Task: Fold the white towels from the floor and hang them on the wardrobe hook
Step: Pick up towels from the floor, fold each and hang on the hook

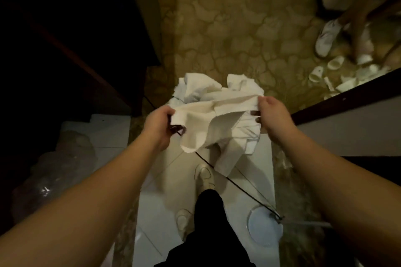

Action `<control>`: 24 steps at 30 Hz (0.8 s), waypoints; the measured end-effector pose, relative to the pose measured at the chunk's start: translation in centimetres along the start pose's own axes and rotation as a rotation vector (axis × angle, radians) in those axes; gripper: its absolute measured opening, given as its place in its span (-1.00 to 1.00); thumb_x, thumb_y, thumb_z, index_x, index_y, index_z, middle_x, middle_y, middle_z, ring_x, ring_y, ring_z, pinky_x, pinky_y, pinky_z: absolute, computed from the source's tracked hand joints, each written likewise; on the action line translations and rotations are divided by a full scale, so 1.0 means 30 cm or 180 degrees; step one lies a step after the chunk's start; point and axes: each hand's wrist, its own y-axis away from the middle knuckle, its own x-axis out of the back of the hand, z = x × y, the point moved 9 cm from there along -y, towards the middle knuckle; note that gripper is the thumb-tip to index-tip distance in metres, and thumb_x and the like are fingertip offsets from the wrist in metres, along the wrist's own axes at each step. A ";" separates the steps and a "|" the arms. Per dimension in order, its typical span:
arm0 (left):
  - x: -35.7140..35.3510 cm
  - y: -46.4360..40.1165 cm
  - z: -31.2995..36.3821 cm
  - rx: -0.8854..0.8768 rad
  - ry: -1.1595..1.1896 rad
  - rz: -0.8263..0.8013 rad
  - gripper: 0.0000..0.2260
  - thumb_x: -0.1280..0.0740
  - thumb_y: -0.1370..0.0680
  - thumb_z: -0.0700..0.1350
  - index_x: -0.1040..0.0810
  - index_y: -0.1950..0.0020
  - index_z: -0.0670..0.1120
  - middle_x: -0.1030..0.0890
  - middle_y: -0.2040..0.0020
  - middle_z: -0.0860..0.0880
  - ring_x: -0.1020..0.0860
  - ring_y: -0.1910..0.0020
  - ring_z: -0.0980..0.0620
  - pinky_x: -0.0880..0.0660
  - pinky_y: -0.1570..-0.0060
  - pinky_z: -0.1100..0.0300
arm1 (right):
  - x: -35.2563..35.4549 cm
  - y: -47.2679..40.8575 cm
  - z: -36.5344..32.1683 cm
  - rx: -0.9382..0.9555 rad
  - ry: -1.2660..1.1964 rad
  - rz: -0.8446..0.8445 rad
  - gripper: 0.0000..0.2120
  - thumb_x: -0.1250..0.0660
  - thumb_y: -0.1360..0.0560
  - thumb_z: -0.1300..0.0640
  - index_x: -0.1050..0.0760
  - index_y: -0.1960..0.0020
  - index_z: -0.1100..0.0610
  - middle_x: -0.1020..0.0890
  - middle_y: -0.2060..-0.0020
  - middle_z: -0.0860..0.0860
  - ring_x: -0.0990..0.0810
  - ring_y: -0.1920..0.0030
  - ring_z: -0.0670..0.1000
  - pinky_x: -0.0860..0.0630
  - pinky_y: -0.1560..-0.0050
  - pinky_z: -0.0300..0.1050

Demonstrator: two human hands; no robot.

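Currently one white towel [213,110] is held stretched at mid-frame between two hands: the left hand [159,119] is curled round its left edge, the right hand [272,112] pinches its right edge. Beneath it, a heap of white towels [196,86] lies on the floor [238,28]; how many cannot be counted. Spreading for the first fold appears to be in hand. Next, the edges would need to be brought together evenly. No wardrobe hook is seen.
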 end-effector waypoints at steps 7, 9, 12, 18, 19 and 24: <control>0.263 0.365 0.295 -0.0629 0.0261 0.0340 -0.90 -0.19 -0.59 -0.20 -0.49 0.00 -0.16 -0.56 0.05 -0.17 -0.63 0.11 -0.07 -0.57 0.43 0.18 | 0.320 0.219 -0.215 -0.0053 -0.0746 0.0692 -0.77 -0.13 -0.66 0.11 -0.45 0.14 0.07 -0.54 0.27 -0.01 -0.54 0.40 -0.14 -0.47 0.40 -0.24; 0.301 0.496 0.377 -0.0836 0.0210 0.0309 -0.81 -0.12 -0.61 -0.22 -0.50 -0.09 -0.20 -0.58 0.13 -0.16 -0.63 0.33 0.02 -0.51 0.48 0.25 | 0.387 0.294 -0.293 -0.0054 -0.0966 0.0764 -0.78 -0.11 -0.65 0.16 -0.44 0.13 0.07 -0.53 0.26 -0.02 -0.53 0.40 -0.17 -0.45 0.40 -0.24; 0.363 0.694 0.449 -0.0995 0.0117 0.0380 -0.80 -0.11 -0.66 -0.22 -0.45 -0.20 -0.24 -0.56 0.15 -0.17 -0.56 0.42 0.03 -0.48 0.50 0.29 | 0.447 0.418 -0.381 -0.0199 -0.1447 0.0698 -0.79 -0.07 -0.64 0.22 -0.43 0.10 0.13 -0.53 0.21 0.03 -0.52 0.33 -0.10 -0.38 0.49 -0.28; 0.516 1.080 0.457 -0.1359 0.0509 0.0533 -0.80 -0.11 -0.69 -0.22 -0.44 -0.25 -0.22 -0.55 0.20 -0.13 -0.53 0.39 0.07 -0.46 0.39 0.27 | 0.496 0.697 -0.528 0.0009 -0.1353 0.0279 -0.78 -0.09 -0.62 0.26 -0.48 0.11 0.22 -0.54 0.26 0.07 -0.49 0.35 -0.09 -0.38 0.43 -0.26; 0.540 1.142 0.450 -0.1415 0.0608 0.0550 -0.80 -0.11 -0.69 -0.23 -0.45 -0.26 -0.17 -0.57 0.19 -0.15 -0.53 0.37 0.06 -0.46 0.38 0.26 | 0.499 0.739 -0.543 0.0056 -0.1308 0.0187 -0.77 -0.08 -0.62 0.27 -0.49 0.07 0.25 -0.54 0.26 0.07 -0.47 0.37 -0.09 -0.37 0.48 -0.28; 0.654 1.413 0.368 -0.1770 0.0922 0.0276 -0.80 -0.16 -0.68 -0.22 -0.55 -0.20 -0.13 -0.65 0.03 -0.17 -0.60 0.32 0.06 -0.50 0.34 0.28 | 0.485 0.932 -0.531 0.0167 -0.1140 -0.0407 -0.80 -0.04 -0.66 0.30 -0.43 -0.04 0.26 -0.62 0.18 0.08 -0.50 0.36 -0.10 -0.27 0.61 -0.32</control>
